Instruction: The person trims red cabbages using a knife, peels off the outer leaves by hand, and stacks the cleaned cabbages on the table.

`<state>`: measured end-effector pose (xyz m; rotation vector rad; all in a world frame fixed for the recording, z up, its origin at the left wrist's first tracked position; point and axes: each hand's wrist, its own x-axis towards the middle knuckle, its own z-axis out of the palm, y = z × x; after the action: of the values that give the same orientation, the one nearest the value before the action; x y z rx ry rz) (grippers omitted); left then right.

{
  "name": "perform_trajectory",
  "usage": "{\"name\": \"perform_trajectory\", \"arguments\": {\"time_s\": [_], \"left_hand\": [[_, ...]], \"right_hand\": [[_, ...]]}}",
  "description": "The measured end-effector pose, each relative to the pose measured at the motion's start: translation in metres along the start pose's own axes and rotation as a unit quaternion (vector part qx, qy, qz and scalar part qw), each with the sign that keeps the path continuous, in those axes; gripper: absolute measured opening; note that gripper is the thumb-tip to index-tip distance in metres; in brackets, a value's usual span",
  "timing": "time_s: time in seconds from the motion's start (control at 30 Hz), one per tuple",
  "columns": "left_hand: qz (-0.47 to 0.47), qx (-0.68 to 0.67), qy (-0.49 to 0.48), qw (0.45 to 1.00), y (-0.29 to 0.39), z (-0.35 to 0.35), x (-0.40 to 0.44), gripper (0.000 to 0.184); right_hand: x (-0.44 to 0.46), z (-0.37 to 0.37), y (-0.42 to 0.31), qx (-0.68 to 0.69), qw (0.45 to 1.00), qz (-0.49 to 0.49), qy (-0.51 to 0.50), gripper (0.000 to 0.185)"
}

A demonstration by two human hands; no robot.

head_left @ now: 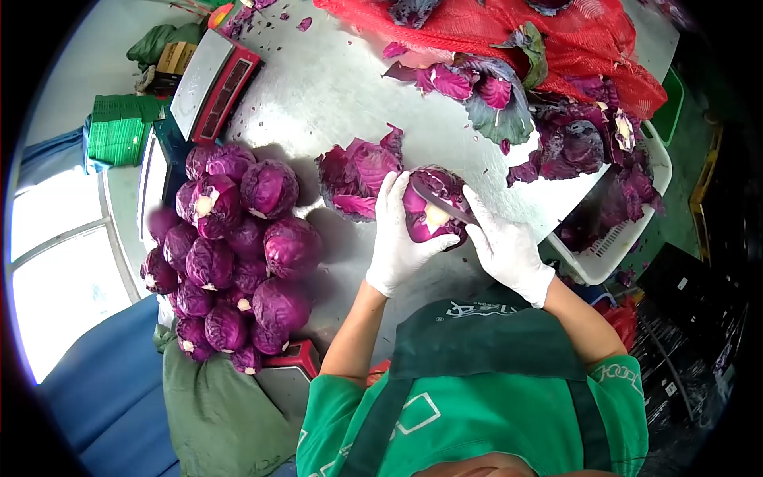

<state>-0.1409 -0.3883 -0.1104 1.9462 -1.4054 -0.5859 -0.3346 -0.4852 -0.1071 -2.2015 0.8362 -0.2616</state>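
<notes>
Red cabbage [420, 216] is held stem-end up over the metal surface [310, 95], its side clamped by the left hand's [396, 238] fingers, knife [439, 202] gripped in the right hand's [505, 248] fingers across it, loose leaves [362, 171] and cabbage pile [211, 262] seen leftward.

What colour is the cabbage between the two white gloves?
The cabbage is purple, with a pale stem end; the head view shows it best.
</notes>
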Motion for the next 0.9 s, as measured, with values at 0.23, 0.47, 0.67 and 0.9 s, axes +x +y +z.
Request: {"name": "perform_trajectory", "arguments": {"time_s": [0.23, 0.47, 0.67, 0.9], "left_hand": [[0.008, 0.008, -0.016, 1.000, -0.001, 0.002, -0.002, 0.117], [-0.006, 0.002, -0.010, 1.000, 0.001, 0.002, -0.003, 0.120], [0.017, 0.002, -0.026, 1.000, -0.006, -0.002, -0.002, 0.121], [0.054, -0.049, -0.022, 0.997, -0.012, -0.006, -0.017, 0.120]], "right_hand": [[0.033, -0.013, 0.004, -0.108, 0.991, 0.016, -0.083, 0.053], [0.061, -0.026, 0.022, -0.015, 0.999, 0.030, -0.042, 0.044], [0.069, -0.011, 0.026, -0.065, 0.995, -0.063, -0.034, 0.031], [0.124, -0.009, 0.082, -0.184, 0.976, 0.119, -0.005, 0.026]]}}
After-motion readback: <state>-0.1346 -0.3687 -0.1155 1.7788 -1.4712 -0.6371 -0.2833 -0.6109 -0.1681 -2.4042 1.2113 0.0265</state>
